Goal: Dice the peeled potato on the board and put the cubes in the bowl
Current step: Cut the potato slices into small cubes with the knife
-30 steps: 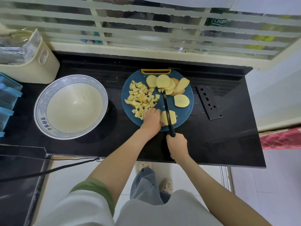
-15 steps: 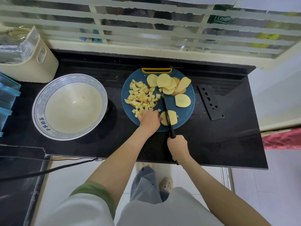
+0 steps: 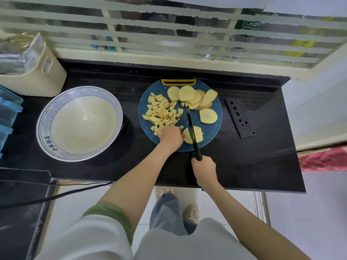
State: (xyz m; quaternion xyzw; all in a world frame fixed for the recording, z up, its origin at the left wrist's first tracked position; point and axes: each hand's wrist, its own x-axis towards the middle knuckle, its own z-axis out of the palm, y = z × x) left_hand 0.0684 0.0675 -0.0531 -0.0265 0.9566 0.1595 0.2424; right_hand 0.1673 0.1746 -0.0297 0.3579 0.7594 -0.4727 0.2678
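1. Step in hand, as judged: you are cutting the near slice [image 3: 197, 135] into strips. The fingers of your right hand [image 3: 204, 169] are wrapped fully round the black handle of the knife [image 3: 190, 124]. The blade lies across the slice, running near to far.
2. The fingers of your left hand [image 3: 170, 135] are bent down onto the slice's left edge, pinning it to the board [image 3: 210, 137]. The fingertips are hidden beneath the hand.
3. The blade sits just right of your left hand. Tuck the fingertips behind the knuckles and let the knuckles guide the flat of the blade.
4. Space the parallel cuts to match the width of the cubes [image 3: 163, 113]. Then turn the strips and cross-cut them at the same spacing.
5. Location: all the potato is on the round blue board, on the black bench [image 3: 244, 162].
   - The cubes are heaped on the left half.
   - An overlapping stack of slices [image 3: 191, 96] lies at the far edge.
   - A lone slice [image 3: 208, 116] lies to the right.
6. Appearance: the flesh is pale yellow with smooth cut faces. Expect these to be slippery, so press down firmly.
7. The bowl [image 3: 78, 91] stands left of the board, near it. It shows only a small pale fleck inside, so the transfer is not yet done.
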